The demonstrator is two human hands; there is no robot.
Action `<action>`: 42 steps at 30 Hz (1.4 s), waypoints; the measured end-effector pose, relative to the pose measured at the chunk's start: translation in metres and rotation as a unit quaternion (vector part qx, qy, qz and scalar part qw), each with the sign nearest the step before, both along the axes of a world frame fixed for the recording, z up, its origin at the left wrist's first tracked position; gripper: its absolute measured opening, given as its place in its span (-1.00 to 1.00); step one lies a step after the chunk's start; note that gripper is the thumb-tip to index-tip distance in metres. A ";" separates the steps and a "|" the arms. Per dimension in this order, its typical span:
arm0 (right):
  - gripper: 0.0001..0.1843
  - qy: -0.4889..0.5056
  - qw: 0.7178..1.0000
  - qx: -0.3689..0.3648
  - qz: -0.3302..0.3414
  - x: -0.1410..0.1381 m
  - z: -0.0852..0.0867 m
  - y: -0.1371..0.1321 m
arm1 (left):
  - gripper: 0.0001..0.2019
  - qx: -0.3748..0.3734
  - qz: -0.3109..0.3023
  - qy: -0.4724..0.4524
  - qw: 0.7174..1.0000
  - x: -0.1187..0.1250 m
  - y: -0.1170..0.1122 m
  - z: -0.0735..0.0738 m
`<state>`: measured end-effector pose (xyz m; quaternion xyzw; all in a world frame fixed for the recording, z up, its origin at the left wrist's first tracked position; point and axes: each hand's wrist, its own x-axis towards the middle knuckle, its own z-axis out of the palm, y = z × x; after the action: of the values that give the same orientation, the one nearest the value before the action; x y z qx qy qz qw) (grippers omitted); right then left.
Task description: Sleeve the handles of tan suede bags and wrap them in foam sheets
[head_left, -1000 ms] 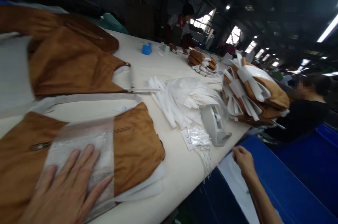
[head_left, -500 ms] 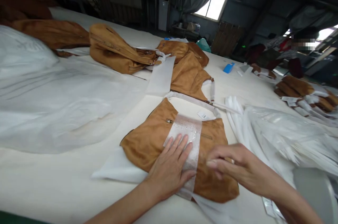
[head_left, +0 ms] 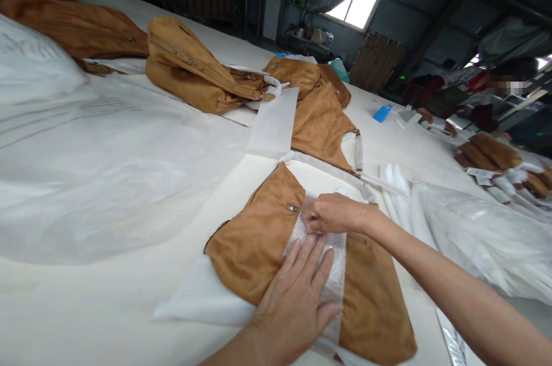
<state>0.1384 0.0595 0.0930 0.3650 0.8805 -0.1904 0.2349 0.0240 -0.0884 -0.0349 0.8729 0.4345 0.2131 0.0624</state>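
A tan suede-look handbag [head_left: 250, 239] lies flat in front of me, with a translucent white wrapping strip [head_left: 334, 285] across its middle. My left hand [head_left: 297, 291] rests flat on the strip and the bag, fingers spread. Just beyond those fingertips, my right hand [head_left: 330, 214] is closed with curled fingers against the strip's upper part. Whatever is in its fingers, if anything, is hidden. Left of the right hand shows the bag's small zip pull [head_left: 292, 207]. The wrapped strap [head_left: 328, 168] arches above the bag. White sheet material [head_left: 202, 297] sticks out from under its left side.
More tan bags [head_left: 185, 67] lie farther back on the white table [head_left: 107, 308]. Clear plastic bags [head_left: 129, 182] spread on the left, and a plastic pile [head_left: 483, 234] lies on the right. A blue object [head_left: 382, 113] sits beyond. A person [head_left: 478, 84] is at the far right.
My right hand has moved left and away from me, from above the bag's right side to the strip's upper part. My left hand stays flat on the strip. The view has shifted slightly.
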 end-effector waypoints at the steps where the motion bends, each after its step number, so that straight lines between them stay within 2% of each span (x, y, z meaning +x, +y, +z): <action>1: -0.85 -0.017 1.000 0.017 0.010 -0.003 -0.001 0.000 | -0.27 -0.004 -0.001 -0.003 1.000 0.000 0.000 -0.001; 5: -0.85 -0.057 0.995 0.069 0.050 -0.014 -0.011 0.005 | -0.26 -0.022 -0.008 -0.004 1.000 0.000 0.001 -0.002; 7: -0.77 -0.054 0.994 0.090 0.032 -0.012 -0.017 0.014 | -0.25 -0.025 -0.012 -0.003 1.000 -0.001 0.001 -0.002; 11: -0.51 -0.017 0.984 0.139 -0.114 0.018 -0.026 0.022 | -0.25 -0.015 -0.014 0.006 1.000 -0.002 0.002 0.001; 13: -0.49 0.047 0.958 0.201 -0.201 0.038 -0.029 0.009 | -0.27 -0.008 -0.015 0.010 1.000 -0.002 0.003 0.002; 15: -0.44 0.150 0.920 0.267 -0.246 0.052 -0.034 -0.019 | -0.27 -0.005 -0.018 0.012 1.000 -0.001 0.004 0.003; 17: -0.43 0.234 0.903 0.285 -0.220 0.056 -0.043 -0.053 | -0.26 -0.009 -0.025 0.007 1.000 -0.002 0.005 0.006; 19: -0.42 0.252 0.918 0.254 -0.170 0.052 -0.057 -0.082 | -0.29 -0.028 -0.042 -0.004 0.999 -0.007 0.007 0.012; 21: -0.37 0.236 0.936 0.216 -0.149 0.046 -0.073 -0.098 | -0.45 -0.064 -0.064 -0.029 0.995 -0.015 0.010 0.023; 23: -0.35 0.225 0.941 0.200 -0.151 0.041 -0.087 -0.101 | -0.63 -0.108 -0.053 -0.087 0.989 -0.027 0.014 0.039; 25: -0.35 0.223 0.942 0.200 -0.154 0.039 -0.095 -0.098 | -0.65 -0.118 -0.005 -0.150 0.982 -0.037 0.020 0.055; 27: -0.32 0.219 0.942 0.201 -0.158 0.038 -0.093 -0.094 | -0.63 -0.071 0.024 -0.156 0.985 -0.044 0.029 0.067; 29: -0.29 0.209 0.947 0.186 -0.160 0.039 -0.082 -0.094 | -0.58 -0.004 0.008 -0.088 0.996 -0.049 0.041 0.071; 32: -0.30 0.201 0.952 0.167 -0.158 0.044 -0.057 -0.102 | -0.43 0.029 -0.043 0.045 0.998 -0.057 0.059 0.061; 35: -0.33 0.215 0.934 0.232 -0.166 0.051 -0.047 -0.118 | -0.37 0.031 -0.085 0.115 0.989 -0.069 0.067 0.039; 38: -0.32 0.214 0.916 0.283 -0.188 0.056 -0.066 -0.132 | -0.32 0.055 -0.089 0.119 0.987 -0.078 0.066 0.018; 42: -0.31 0.203 0.924 0.249 -0.209 0.056 -0.101 -0.134 | -0.29 0.076 -0.086 0.106 0.988 -0.077 0.064 0.005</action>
<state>0.1947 -0.0749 -0.0081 0.5411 0.8321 -0.0799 -0.0920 -0.0528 -0.0245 -0.0299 0.9269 0.3447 0.1452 -0.0324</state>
